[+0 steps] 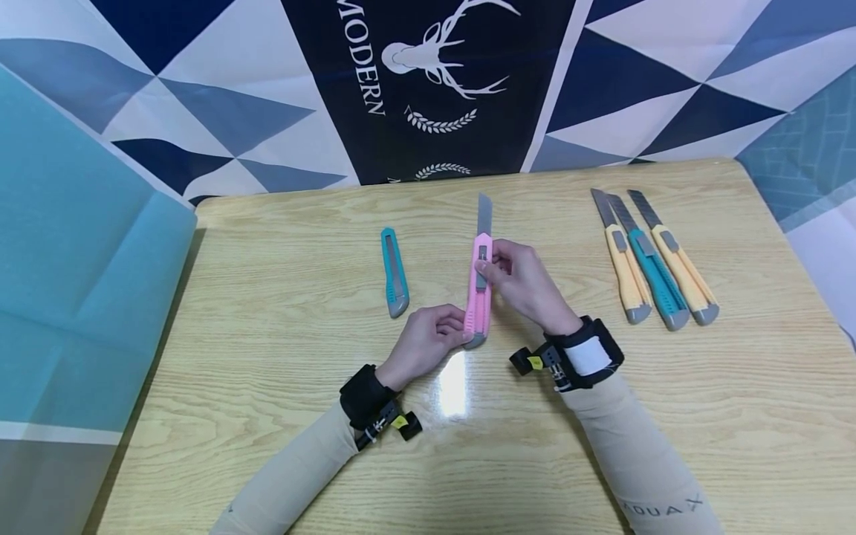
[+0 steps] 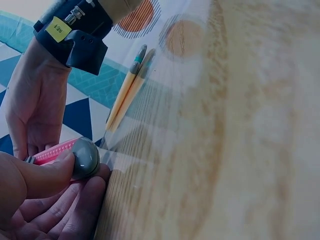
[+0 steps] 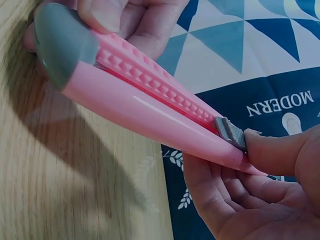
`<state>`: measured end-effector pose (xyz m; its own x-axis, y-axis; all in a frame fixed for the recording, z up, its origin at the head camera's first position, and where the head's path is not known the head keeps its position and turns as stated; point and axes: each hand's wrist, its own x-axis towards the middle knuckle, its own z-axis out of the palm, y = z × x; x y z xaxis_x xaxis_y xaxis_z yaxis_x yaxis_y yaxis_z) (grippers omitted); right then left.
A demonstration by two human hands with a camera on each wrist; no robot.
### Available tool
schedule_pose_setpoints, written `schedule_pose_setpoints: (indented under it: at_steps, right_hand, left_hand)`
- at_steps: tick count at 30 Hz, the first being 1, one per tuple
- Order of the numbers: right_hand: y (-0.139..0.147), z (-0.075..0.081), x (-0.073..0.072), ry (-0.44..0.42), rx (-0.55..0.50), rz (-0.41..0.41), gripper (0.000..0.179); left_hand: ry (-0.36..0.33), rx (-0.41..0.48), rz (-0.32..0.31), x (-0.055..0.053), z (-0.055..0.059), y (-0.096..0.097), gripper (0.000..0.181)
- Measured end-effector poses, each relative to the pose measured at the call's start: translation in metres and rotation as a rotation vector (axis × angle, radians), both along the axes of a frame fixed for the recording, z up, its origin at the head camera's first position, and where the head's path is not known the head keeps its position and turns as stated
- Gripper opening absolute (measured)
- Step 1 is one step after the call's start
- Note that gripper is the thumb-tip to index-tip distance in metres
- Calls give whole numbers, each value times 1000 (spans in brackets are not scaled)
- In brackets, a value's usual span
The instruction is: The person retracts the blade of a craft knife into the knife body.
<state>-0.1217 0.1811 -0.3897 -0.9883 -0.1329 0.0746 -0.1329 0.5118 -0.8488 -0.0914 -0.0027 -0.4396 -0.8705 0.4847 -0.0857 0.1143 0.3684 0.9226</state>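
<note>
A pink utility knife (image 1: pixel 478 297) with its blade (image 1: pixel 484 214) out is held between both hands over the table. My left hand (image 1: pixel 429 339) pinches its grey end cap (image 2: pixel 86 159) between thumb and fingers. Farther up the body, my right hand (image 1: pixel 528 286) grips the knife, its thumb (image 3: pixel 272 152) against the grey slider (image 3: pixel 231 134). To the left of the hands lies a teal utility knife (image 1: pixel 394 271), with no blade showing beyond its tip.
On the right of the wooden table (image 1: pixel 267 416) lie a yellow knife (image 1: pixel 628 275), a teal knife (image 1: pixel 658 282) and another yellow knife (image 1: pixel 685 275), blades out. A patterned cloth (image 1: pixel 221 89) hangs behind the far edge.
</note>
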Motion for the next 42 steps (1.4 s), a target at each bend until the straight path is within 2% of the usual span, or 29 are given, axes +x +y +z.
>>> schedule_pose_setpoints:
  at_steps: [12,19,24,28,33,37,42]
  right_hand:
    - [0,0,-1,-58,2,23,8]
    - [-1,-2,-1,-49,-36,81,17]
    - [0,-4,-2,-59,-30,73,19]
    - [1,-7,-2,-125,-21,56,15]
    - [4,-8,0,-198,-12,58,32]
    - [6,-10,2,-206,-38,55,35]
    - [4,-13,7,-160,-97,45,28]
  left_hand:
    - [10,-20,-12,1,-1,0,13]
    - [21,-22,-11,0,0,-1,15]
    - [13,-28,-8,0,-1,-1,14]
    - [3,-32,-2,-1,-2,0,14]
    - [8,-27,-6,-1,-1,1,14]
    - [23,-46,-7,-1,-1,1,15]
    - [35,-46,-10,-1,-1,-1,16]
